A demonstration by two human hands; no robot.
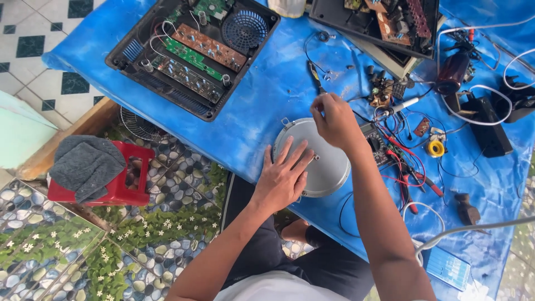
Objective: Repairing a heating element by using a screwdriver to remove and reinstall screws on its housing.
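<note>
My left hand (284, 177) lies flat and spread wide on the round metal disc (326, 167), palm down, fingers fanned toward its middle. The disc lies on the blue sheet (256, 106) over the bench, directly under my palm and near the bench edge closest to me.

Judgement on handling: thin stiff sheet metal, light, smooth and likely slippery under a flat palm; the rim, with its small tabs, looks the surest place to grip.

My right hand (334, 120) hovers just above the disc's far edge, fingers pinched nearly closed. Whether they hold some small part I cannot tell. A screwdriver (315, 77) lies just beyond that hand; a tangle of red wires (409, 167) lies to its right.
</note>
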